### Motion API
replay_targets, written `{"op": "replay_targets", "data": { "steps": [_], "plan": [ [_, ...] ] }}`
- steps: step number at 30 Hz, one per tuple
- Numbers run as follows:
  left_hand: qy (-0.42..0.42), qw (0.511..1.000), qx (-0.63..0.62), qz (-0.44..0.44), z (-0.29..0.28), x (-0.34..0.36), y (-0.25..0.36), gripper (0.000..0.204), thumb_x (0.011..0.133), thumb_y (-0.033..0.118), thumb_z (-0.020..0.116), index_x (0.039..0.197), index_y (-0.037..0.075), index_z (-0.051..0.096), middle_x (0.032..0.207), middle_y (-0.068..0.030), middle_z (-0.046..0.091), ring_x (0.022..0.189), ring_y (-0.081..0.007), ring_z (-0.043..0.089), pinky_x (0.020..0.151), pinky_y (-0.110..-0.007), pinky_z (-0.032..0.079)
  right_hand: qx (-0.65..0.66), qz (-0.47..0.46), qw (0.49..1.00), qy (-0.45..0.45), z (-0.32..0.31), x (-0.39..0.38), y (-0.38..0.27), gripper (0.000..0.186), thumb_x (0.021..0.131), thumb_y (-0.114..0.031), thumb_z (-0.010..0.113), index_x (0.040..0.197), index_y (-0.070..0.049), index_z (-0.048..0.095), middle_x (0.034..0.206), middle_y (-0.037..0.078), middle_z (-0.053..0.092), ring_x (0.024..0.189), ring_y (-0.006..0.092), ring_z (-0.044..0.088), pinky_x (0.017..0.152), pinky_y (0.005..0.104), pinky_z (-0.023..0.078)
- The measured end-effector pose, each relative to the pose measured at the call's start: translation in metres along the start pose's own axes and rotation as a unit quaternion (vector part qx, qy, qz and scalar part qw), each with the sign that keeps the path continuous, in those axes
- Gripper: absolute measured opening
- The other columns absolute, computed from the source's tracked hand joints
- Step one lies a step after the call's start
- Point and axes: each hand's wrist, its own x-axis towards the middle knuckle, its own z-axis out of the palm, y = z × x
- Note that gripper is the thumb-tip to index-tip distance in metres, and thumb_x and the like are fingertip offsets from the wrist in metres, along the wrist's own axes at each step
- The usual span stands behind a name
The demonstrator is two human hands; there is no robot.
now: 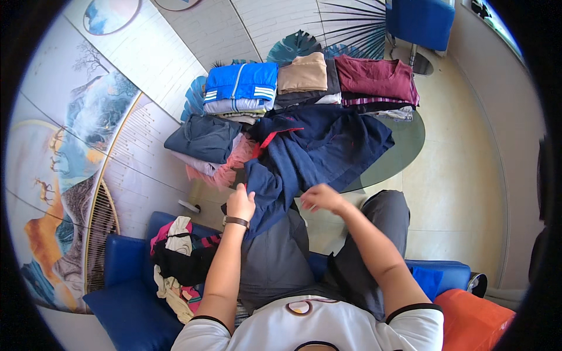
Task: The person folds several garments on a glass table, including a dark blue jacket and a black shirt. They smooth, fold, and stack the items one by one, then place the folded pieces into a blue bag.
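A dark navy garment with red trim (316, 140) lies spread over the glass table and hangs off its near edge toward my lap. My left hand (241, 203), with a watch on its wrist, is closed on the garment's near left edge. My right hand (323, 198) hovers just right of the hanging cloth, its fingers loosely bent and slightly apart, with nothing visible in them. What kind of garment it is cannot be made out, as it is bunched up.
Folded clothes stand in stacks along the table (404, 143): a blue zip jacket (240, 85), a beige piece (302, 73), a maroon top (374, 77) and a dark grey piece (202, 139). Loose clothes (181, 257) lie on the blue seat at left; an orange bag (474, 319) is at right.
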Motion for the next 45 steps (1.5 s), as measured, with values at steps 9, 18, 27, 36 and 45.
{"op": "replay_targets", "data": {
  "steps": [9,18,27,36,45],
  "plan": [
    [-0.066,0.581,-0.788,-0.193,-0.069,0.092,0.084,0.031,0.102,0.013,0.054,0.122,-0.009,0.059,0.122,-0.0223,0.066,0.109,-0.0343,0.067,0.099,-0.047,0.054,0.189,-0.155,0.966,-0.087,0.094,-0.010,-0.042,0.119,0.084,-0.032,0.084,0.157,0.005,-0.003,0.158,0.035,0.022,0.149,0.0384,0.026,0.117,0.0423,0.033],
    [-0.063,0.477,-0.870,-0.106,-0.093,0.092,0.189,0.017,0.092,0.007,0.066,0.106,-0.003,0.066,0.104,-0.0173,0.072,0.098,-0.0302,0.071,0.092,-0.042,0.058,0.345,-0.214,0.893,0.195,0.075,-0.002,-0.086,0.045,0.095,-0.015,0.070,0.132,-0.004,0.047,0.119,0.007,0.058,0.112,0.0141,0.053,0.100,0.0288,0.043],
    [0.189,0.629,-0.752,0.059,-0.053,0.144,0.087,0.022,0.094,0.012,0.068,0.112,-0.001,0.064,0.110,-0.0124,0.070,0.097,-0.0286,0.068,0.093,-0.045,0.053,0.131,-0.328,0.862,0.363,-0.049,-0.089,-0.128,0.011,0.096,-0.003,0.061,0.106,-0.004,0.058,0.071,0.001,0.058,0.060,0.0088,0.057,0.051,0.0225,0.044],
    [0.200,0.966,-0.113,0.118,0.115,0.060,0.050,0.078,0.068,0.001,0.076,0.141,0.014,0.051,0.131,-0.0264,0.049,0.124,-0.0448,0.046,0.106,-0.055,0.035,-0.421,-0.077,0.853,0.298,0.029,-0.004,0.027,0.052,0.080,-0.018,0.074,0.129,-0.011,0.056,0.113,0.017,0.057,0.111,0.0378,0.060,0.086,0.0460,0.056],
    [0.125,0.931,0.053,0.340,0.105,0.039,0.077,0.059,0.071,0.013,0.082,0.127,0.017,0.064,0.147,-0.0158,0.045,0.137,-0.0361,0.040,0.114,-0.058,0.027,-0.496,-0.083,0.639,0.582,-0.014,-0.021,-0.009,0.057,0.073,-0.003,0.067,0.128,-0.013,0.059,0.126,0.019,0.055,0.120,0.0361,0.049,0.090,0.0418,0.044]
  ]
}}
